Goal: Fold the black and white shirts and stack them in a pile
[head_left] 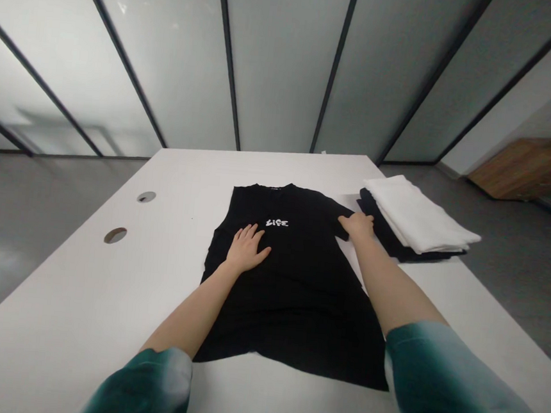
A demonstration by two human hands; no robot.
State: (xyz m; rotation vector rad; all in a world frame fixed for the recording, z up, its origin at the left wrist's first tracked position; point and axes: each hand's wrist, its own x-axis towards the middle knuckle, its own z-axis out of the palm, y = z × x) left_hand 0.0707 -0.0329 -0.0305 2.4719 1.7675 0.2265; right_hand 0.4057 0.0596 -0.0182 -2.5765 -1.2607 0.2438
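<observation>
A black T-shirt (297,285) lies spread on the white table, its collar at the far side and its hem toward me. Small white lettering marks its chest. My left hand (246,249) rests flat on the shirt just below the lettering, fingers spread. At the right sleeve's cuff, my right hand (358,226) has its fingers curled around the fabric; the fingertips are partly hidden. That sleeve extends out to the right, while along the left edge no sleeve sticks out.
Folded white cloth (419,213) sits on folded black cloth (391,239) at the right of the white table (154,273), close to my right hand. Two round holes pierce the tabletop on the left. Frosted glass panels (278,65) stand behind, and a wooden piece (524,167) is at far right.
</observation>
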